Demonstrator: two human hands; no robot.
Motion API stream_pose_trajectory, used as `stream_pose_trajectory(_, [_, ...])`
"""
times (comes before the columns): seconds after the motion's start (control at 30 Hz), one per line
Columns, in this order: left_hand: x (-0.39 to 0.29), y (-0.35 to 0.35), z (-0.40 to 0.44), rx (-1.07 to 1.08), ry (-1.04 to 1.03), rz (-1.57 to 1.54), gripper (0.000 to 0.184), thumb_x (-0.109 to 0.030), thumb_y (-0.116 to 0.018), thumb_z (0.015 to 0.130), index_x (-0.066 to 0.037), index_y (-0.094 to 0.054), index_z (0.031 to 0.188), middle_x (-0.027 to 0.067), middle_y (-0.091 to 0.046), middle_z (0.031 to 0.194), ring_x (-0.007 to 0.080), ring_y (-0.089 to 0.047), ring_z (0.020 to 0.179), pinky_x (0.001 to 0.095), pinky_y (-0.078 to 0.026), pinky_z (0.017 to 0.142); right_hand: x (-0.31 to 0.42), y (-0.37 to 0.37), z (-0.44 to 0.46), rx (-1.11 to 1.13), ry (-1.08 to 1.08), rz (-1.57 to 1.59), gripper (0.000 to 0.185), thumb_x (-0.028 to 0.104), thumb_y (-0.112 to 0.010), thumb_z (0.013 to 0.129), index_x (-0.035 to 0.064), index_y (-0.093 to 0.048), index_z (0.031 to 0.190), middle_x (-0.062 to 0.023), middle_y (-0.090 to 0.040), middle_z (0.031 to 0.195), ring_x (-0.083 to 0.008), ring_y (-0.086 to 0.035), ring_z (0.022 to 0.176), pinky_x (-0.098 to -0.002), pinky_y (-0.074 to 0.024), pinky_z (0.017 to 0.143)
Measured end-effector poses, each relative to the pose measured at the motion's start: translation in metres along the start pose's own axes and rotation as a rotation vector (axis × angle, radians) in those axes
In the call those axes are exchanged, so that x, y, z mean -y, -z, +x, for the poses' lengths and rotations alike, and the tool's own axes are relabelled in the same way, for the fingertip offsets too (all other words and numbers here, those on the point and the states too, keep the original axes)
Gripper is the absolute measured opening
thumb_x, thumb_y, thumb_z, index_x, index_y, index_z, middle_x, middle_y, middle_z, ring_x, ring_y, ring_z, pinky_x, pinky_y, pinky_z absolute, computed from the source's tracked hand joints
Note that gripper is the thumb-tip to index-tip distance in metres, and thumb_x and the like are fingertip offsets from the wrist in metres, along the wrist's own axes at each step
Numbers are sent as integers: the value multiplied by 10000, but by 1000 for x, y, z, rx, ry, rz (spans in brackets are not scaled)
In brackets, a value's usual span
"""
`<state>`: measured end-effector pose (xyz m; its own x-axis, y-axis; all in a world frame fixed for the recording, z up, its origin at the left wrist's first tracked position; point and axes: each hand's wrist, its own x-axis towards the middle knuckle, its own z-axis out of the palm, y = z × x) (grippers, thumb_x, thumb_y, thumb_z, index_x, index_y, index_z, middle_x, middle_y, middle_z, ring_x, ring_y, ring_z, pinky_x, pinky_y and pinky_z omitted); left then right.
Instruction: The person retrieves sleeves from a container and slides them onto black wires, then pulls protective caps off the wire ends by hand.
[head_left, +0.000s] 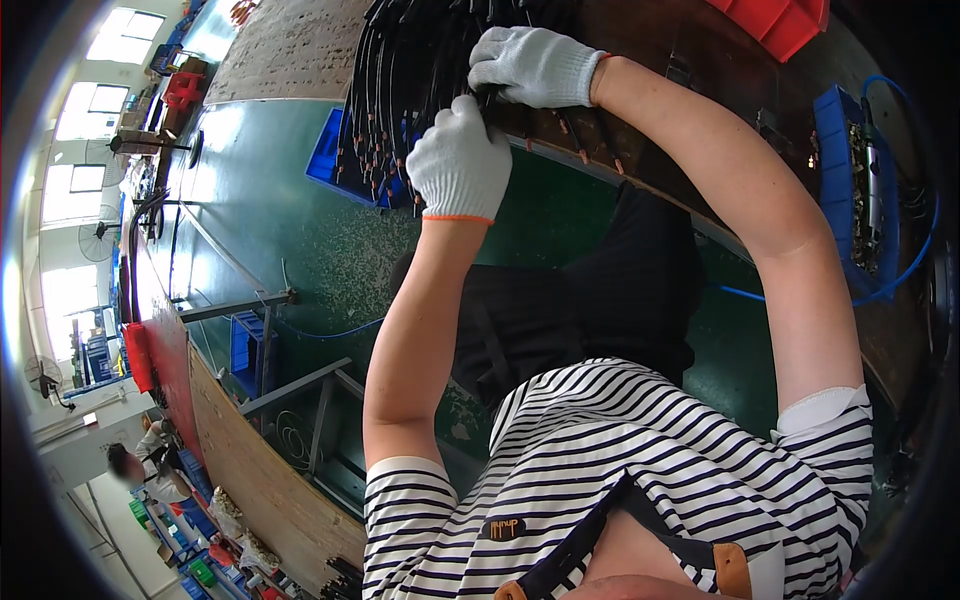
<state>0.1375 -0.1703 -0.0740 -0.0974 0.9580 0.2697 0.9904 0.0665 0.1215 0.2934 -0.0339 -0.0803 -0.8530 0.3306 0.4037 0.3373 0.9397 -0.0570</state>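
Now, black cables with copper-coloured tips (372, 130): gathered in a thick bunch at the top of the view, many tips hanging above a blue plastic bin (322, 162); a few more tips poke past the edge of the dark brown tabletop (645, 152).
Progress: your hands are in among the bunch, and many cables lie loose around them; which are finished and which remain, you cannot tell from this view.
Left hand in white knitted glove with orange cuff (462, 165): fingers curled and close together against the cables; whether they clamp one is hidden.
Right hand in white knitted glove (540, 68): fingers bent inward, close together, just beside the left fingertips and touching the bunch; their grip is hidden too.
Nearby on your right: a long blue plastic bin (836, 150) of small metal-looking pieces, with a silver cylindrical tool (874, 190) beside them.
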Motion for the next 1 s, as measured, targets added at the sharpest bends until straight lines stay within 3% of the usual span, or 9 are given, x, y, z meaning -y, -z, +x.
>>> stream_pose_trajectory(0.07, [-3,-8,2,-116,-71,79,252,-338,-677,951,-91,-649,991,159,-736,913,388,-768,811,500,-608,650,0,3,2,30,-24,-46,319,166,-768,869,138,-728,1184,-52,-687,1227,-274,-620,1220,-429,-519,1083])
stream_pose_trajectory(0.27, [-5,-11,7,-101,-115,165,242,-301,-647,979,-60,-662,969,159,-737,876,363,-771,760,482,-607,634,5,14,9,210,-91,-20,381,245,-767,913,134,-700,1271,-80,-673,1294,-306,-570,1301,-439,-491,1120])
stream_pose_trajectory(0.47, [-3,-10,17,-57,-177,136,273,-300,-627,972,-39,-691,923,167,-755,839,359,-769,736,490,-607,648,-7,1,-2,109,-27,35,354,257,-771,910,120,-699,1228,-82,-670,1283,-302,-555,1332,-441,-489,1139])
stream_pose_trajectory(0.7, [13,9,-33,266,18,-175,302,-277,-566,995,1,-663,928,297,-705,837,459,-721,859,517,-571,771,-8,-3,-3,62,7,19,324,201,-804,860,121,-704,1157,-55,-683,1237,-290,-570,1308,-436,-492,1110])
stream_pose_trajectory(0.77, [35,-1,-61,278,55,-442,300,-268,-579,1013,6,-628,900,229,-678,744,367,-698,727,463,-528,671,-3,-6,-7,15,2,-9,340,184,-816,831,129,-705,1148,-47,-685,1231,-283,-575,1303,-446,-476,1113])
stream_pose_trajectory(0.83, [47,-7,-89,393,221,-913,284,-253,-596,1027,-15,-600,873,88,-597,659,212,-599,608,369,-450,582,-2,-9,-12,-46,20,-74,359,173,-826,801,140,-706,1138,-38,-686,1224,-276,-580,1300,-459,-452,1124])
stream_pose_trajectory(0.87, [46,-5,-100,485,408,-1158,324,-288,-582,1069,-44,-596,857,-7,-520,650,83,-505,593,275,-386,535,-1,-11,-12,-61,20,-75,387,172,-835,770,152,-704,1133,-28,-682,1233,-267,-582,1297,-471,-415,1147])
stream_pose_trajectory(0.97, [41,14,-112,425,642,-1308,367,-339,-571,1092,-54,-594,862,-12,-513,649,59,-474,583,246,-369,523,-1,-5,-11,-29,71,-153,334,230,-812,834,159,-709,1144,-26,-674,1282,-236,-578,1321,-445,-383,1170])
stream_pose_trajectory(1.0, [39,15,-112,358,654,-1297,337,-317,-565,1107,-33,-628,935,-13,-525,688,52,-454,579,235,-361,513,1,-3,-9,-38,68,-146,360,217,-818,822,162,-704,1158,-30,-672,1287,-238,-584,1310,-454,-381,1175])
